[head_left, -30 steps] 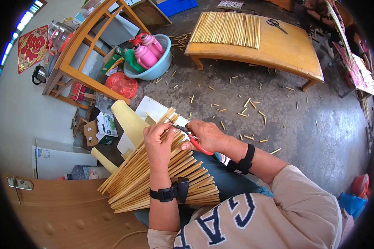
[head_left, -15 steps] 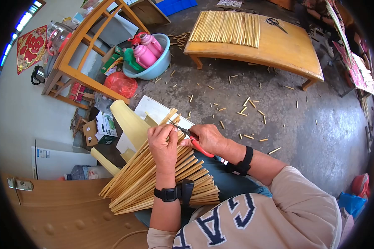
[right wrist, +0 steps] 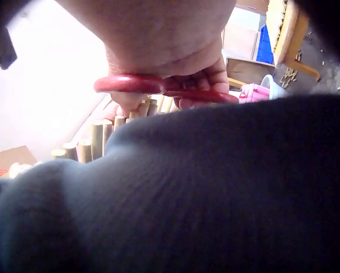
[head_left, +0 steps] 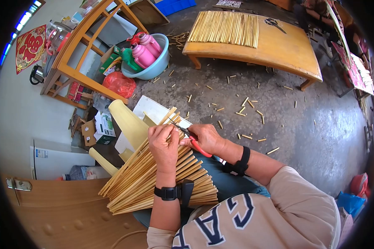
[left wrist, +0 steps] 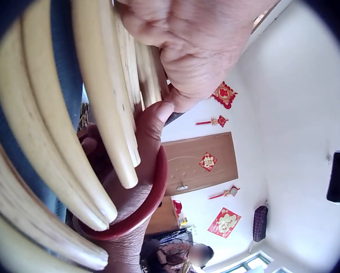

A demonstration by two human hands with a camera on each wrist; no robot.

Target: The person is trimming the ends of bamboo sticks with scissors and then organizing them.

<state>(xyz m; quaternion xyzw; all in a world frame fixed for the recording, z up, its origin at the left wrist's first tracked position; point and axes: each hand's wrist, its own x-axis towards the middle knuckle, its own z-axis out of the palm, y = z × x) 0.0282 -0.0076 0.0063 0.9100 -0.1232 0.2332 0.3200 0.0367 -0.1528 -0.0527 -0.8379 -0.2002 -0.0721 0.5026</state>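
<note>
A fan of light wooden sticks (head_left: 133, 182) lies across the person's lap in the head view; their ends show close up in the left wrist view (left wrist: 96, 85). The left hand (head_left: 164, 145) is over the upper part of the bundle, thumb and fingers pinching at the sticks near the scissors' blades. The right hand (head_left: 207, 139) grips red-handled scissors (head_left: 200, 147), whose dark blades point up-left across the stick ends. In the right wrist view the red handle (right wrist: 130, 84) loops around below the right hand (right wrist: 175, 57). The exact contact at the blade tips is too small to tell.
A wooden table (head_left: 286, 45) holds a row of sticks (head_left: 224, 28) and another pair of scissors (head_left: 274, 24). Short cut pieces are scattered over the floor (head_left: 295, 128). A blue basin (head_left: 153, 68) with pink flasks stands beside a wooden frame (head_left: 85, 45). Another person sits at the upper right.
The left hand has shifted slightly right from its earliest position and its fingers have drawn together over the sticks. The scissors and right hand have barely moved.
</note>
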